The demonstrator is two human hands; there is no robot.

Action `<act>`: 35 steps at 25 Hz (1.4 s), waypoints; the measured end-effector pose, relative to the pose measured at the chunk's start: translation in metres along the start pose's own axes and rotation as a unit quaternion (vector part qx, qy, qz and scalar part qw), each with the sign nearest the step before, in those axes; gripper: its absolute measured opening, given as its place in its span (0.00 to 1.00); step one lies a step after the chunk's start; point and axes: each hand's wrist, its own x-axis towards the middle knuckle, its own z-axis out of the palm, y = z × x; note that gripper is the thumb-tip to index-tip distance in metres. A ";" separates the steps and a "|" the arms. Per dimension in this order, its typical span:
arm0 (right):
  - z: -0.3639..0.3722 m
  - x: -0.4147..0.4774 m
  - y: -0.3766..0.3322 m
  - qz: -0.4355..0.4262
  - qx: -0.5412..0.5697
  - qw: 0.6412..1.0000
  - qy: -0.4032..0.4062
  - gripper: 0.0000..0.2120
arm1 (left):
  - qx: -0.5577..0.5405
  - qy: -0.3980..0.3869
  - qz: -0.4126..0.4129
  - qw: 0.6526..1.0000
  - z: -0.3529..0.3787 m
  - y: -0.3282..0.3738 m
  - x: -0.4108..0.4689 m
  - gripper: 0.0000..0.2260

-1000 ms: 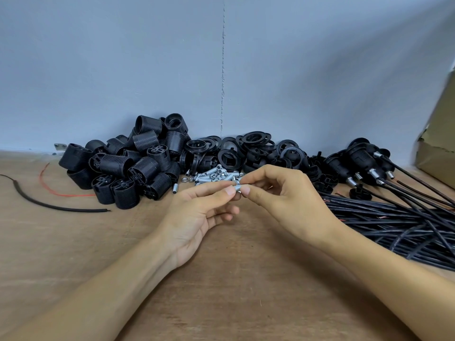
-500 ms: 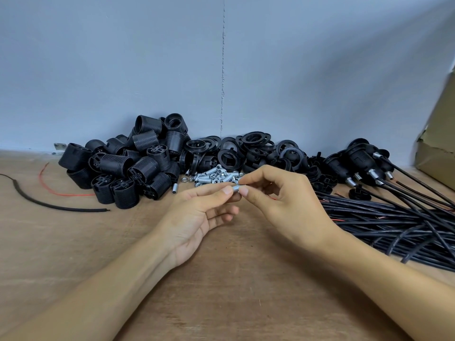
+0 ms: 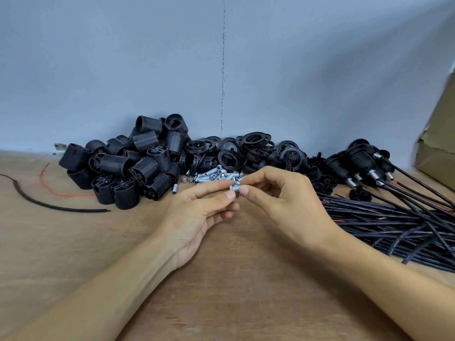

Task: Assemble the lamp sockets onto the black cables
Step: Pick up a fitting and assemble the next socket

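Left hand [image 3: 197,212] and right hand [image 3: 283,200] each pinch an end of one small threaded metal tube [image 3: 235,187], axis running 9-to-3. Black cables [image 3: 394,217] lie at 3 o'clock, nearer the right hand. Lamp sockets [image 3: 118,166] piled at 10 o'clock.

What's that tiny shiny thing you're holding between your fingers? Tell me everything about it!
It is a little silver tube, shiny like metal, with fine screw-like ridges. It lies roughly sideways and seems held above the wooden table, just in front of a pile of similar silver pieces. The left hand and the right hand each pinch one end with their fingertips, so its ends are hidden. It is too small to see more.
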 end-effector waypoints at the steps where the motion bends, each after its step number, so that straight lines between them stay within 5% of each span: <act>1: 0.000 0.000 0.000 0.006 0.003 1.000 -0.002 0.03 | 0.000 0.001 0.003 1.000 0.000 0.000 0.000 0.14; 17: 0.001 -0.001 0.001 -0.023 -0.064 0.998 -0.003 0.03 | 0.018 0.014 0.016 1.000 0.002 -0.001 -0.003 0.13; 26: 0.005 -0.002 0.000 0.008 -0.121 0.992 -0.037 0.16 | 0.023 0.006 0.032 0.999 0.002 -0.002 -0.003 0.13; 35: 0.007 -0.004 -0.001 0.010 -0.096 0.995 -0.025 0.07 | 0.032 0.010 0.024 0.999 0.004 -0.003 -0.004 0.13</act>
